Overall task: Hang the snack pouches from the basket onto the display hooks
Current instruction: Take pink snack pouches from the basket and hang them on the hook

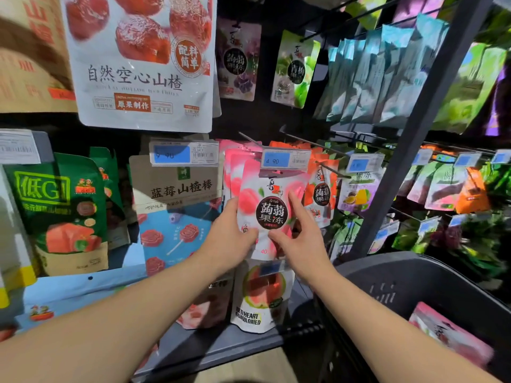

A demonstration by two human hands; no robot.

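My left hand (232, 236) grips the lower left edge of the pink peach pouch (272, 200), thumb curled over the front and the other fingers out of sight behind it. My right hand (302, 233) meets the same pouch from 3 o'clock: the index finger lies straight up along the front, the thumb tip presses the printing near the bottom and the other fingers are curled. I cannot tell whether any of them reach behind the pouch. The pouch sits just right of centre in my view, upright, with its top edge tucked behind the 4.90 price tag (284, 158), so I cannot tell whether it is hung. Matching pink pouches (232, 167) are stacked just behind it at 10 o'clock. Orange pouches (322, 190) hang at its 3 o'clock, a guava pouch (262, 299) at 6 o'clock and a blueberry hawthorn pouch (177, 208) at 9 o'clock. The dark basket (414, 275) fills my 4 o'clock corner, with another pink pouch (448, 335) lying inside.
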